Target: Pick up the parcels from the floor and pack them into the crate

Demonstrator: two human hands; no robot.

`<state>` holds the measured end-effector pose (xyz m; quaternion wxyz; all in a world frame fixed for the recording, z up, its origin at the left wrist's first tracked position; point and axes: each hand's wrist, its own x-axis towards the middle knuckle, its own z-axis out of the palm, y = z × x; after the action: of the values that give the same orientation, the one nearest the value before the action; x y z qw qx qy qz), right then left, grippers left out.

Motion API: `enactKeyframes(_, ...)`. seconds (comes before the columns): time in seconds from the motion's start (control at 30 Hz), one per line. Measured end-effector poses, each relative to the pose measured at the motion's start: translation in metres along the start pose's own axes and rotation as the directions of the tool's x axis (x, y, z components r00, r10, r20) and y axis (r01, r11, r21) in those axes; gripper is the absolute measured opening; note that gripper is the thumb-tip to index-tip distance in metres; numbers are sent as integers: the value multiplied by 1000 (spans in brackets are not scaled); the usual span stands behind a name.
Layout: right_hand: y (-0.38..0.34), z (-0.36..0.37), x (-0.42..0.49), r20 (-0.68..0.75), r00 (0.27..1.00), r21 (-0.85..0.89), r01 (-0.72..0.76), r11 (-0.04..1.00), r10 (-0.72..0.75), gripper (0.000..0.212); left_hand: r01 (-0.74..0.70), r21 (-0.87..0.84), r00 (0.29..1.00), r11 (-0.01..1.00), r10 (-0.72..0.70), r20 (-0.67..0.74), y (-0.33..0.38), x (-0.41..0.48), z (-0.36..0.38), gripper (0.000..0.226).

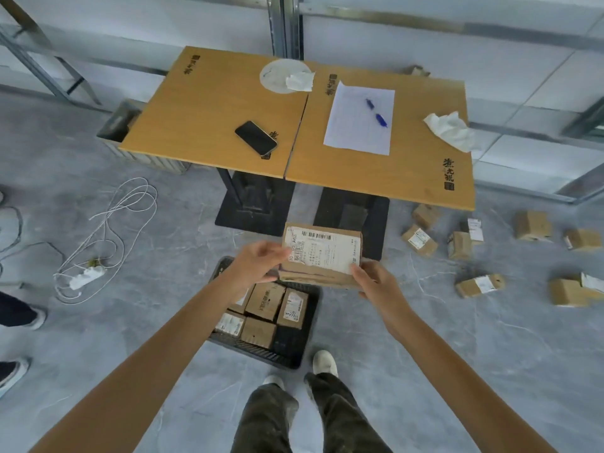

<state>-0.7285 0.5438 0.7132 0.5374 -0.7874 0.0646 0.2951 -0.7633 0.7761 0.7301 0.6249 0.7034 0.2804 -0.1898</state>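
Observation:
I hold a brown cardboard parcel (pixel 322 255) with a white shipping label in both hands, above the far end of the black crate (pixel 294 349). My left hand (pixel 258 261) grips its left edge and my right hand (pixel 372 277) grips its lower right corner. The crate stands on the floor in front of my feet and holds several small parcels (pixel 266 300). Several more parcels (pixel 420 240) lie scattered on the grey floor to the right.
Two wooden tables (pixel 212 116) on black bases stand just beyond the crate, carrying a phone (pixel 256 137), a sheet of paper with a pen (pixel 359 117) and tissues. A white power strip with a cable (pixel 86 276) lies at left. Another person's shoes (pixel 14 371) are at the left edge.

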Motion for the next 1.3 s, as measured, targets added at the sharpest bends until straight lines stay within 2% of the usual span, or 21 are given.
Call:
enactKeyframes(0.23, 58, 93, -5, -115, 992, -205, -74, 976, 51, 26, 154, 35, 984, 987, -156, 86, -93, 31, -46, 19)
enactKeyframes(0.47, 160, 220, 28, -159, 957, -207, -272, 940, 242, 50, 121, 317, 980, 941, -164, 112, -234, 96, -65, 32)
enactKeyframes(0.6, 244, 275, 83, -175, 925, -214, -371, 904, 339, 60, 145, 408, 978, 901, -193, 79, -339, 161, -51, 27)
enactKeyframes(0.77, 383, 318, 176, -128, 939, -319, -343, 883, 318, 86, 117, 430, 959, 895, -214, 185, -474, 261, -14, 32)
enactKeyframes(0.87, 463, 335, 226, -81, 939, -427, -336, 840, 335, 87, 39, 529, 960, 848, -179, 216, -541, 316, 12, 40)
enactKeyframes(0.97, 529, 353, 259, -36, 919, -502, -356, 789, 392, 82, 40, 588, 925, 808, -252, 284, -594, 356, 33, 58)
enactKeyframes(1.03, 562, 363, 272, -33, 910, -572, -356, 739, 413, 82, 5, 715, 897, 699, -319, 306, -623, 375, 43, 66)
enactKeyframes(1.13, 590, 374, 287, 12, 857, -663, -378, 646, 514, 89, -140, 881, 887, 453, -338, 315, -647, 384, 56, 76)
enactKeyframes(1.17, 595, 378, 290, 3, 835, -684, -400, 610, 550, 92, -234, 914, 897, 332, -288, 335, -653, 384, 58, 79)
enactKeyframes(1.23, 599, 387, 297, -82, 810, -755, -431, 494, 581, 95, -434, 901, 892, -31, -156, 424, -655, 385, 59, 79)
enactKeyframes(1.27, 598, 390, 300, -129, 813, -795, -428, 431, 568, 93, -487, 852, 873, -192, -116, 473, -654, 387, 58, 74)
enactKeyframes(1.3, 594, 391, 302, -150, 821, -830, -407, 380, 551, 91, -507, 818, 861, -271, -103, 499, -651, 389, 58, 68)
